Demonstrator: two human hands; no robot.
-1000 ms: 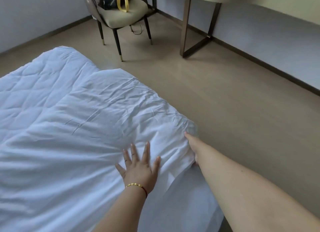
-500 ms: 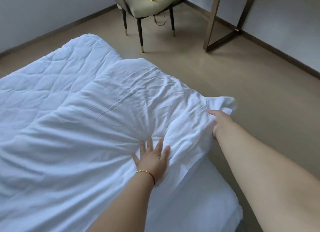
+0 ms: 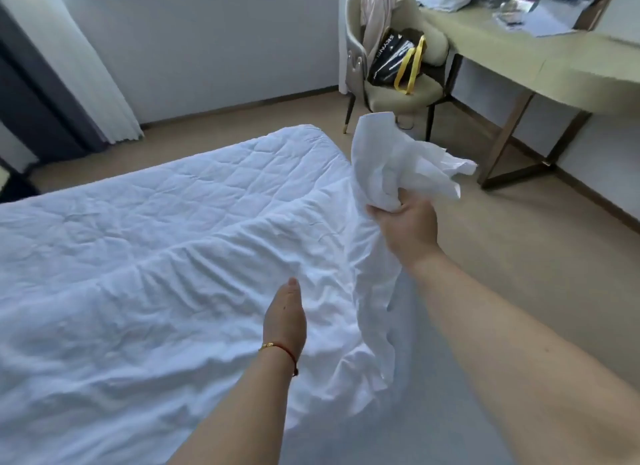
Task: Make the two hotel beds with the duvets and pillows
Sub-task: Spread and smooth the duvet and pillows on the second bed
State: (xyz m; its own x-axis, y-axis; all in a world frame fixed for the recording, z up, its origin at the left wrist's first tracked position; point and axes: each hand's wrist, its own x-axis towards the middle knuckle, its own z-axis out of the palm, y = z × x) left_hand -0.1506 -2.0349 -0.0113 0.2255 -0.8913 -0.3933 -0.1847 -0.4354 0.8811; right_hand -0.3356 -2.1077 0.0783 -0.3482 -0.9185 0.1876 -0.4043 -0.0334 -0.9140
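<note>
Lifting: the right hand (image 3: 407,227) now holds a bunched corner of the white duvet cover (image 3: 398,166) tight, up off the bed (image 3: 138,204).
Left hand (image 3: 285,317): flat and loose on the cover, holding nothing.
Before: both hands were pressing the cover down.
Means: the corner likely gets pulled straight next.

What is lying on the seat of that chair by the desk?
On the chair sits a black bag with yellow handles, and a pale garment hangs over the backrest. What the bag holds is hidden, as is the seat beneath it.
</note>
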